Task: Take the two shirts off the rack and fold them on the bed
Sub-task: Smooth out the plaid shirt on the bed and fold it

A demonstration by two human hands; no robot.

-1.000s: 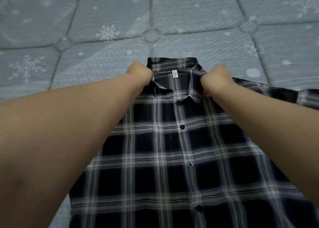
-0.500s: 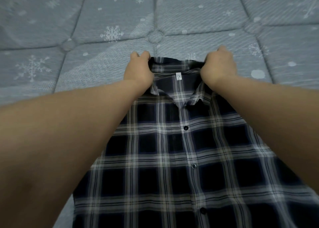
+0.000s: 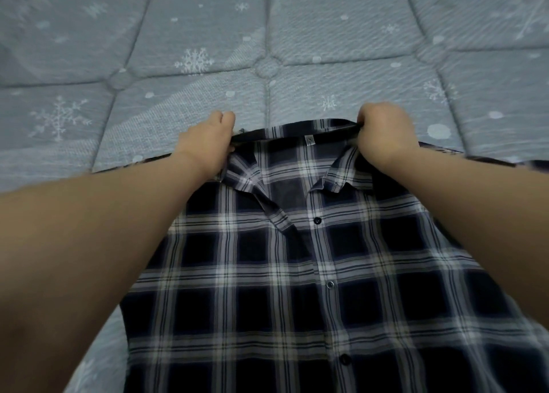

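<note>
Shirt (image 3: 297, 273) — a dark plaid one — lies front up on the bed (image 3: 326, 51), buttoned below an open neck, its collar toward the far side and its hem running out of view at the near edge. It is off the rack and spread flat, so the first part of the task looks done for this shirt, but no fold shows yet: body and shoulders are at full width. The left hand (image 3: 208, 138) has its fingers curled, pinching the collar's left end; the right hand (image 3: 383, 134) grips the collar's right end the same way, the band drawn taut between them. This reads as straightening before folding. The second shirt and the rack are not in view — whether that one is down or folded cannot be told. No container shows anywhere on the bed.
</note>
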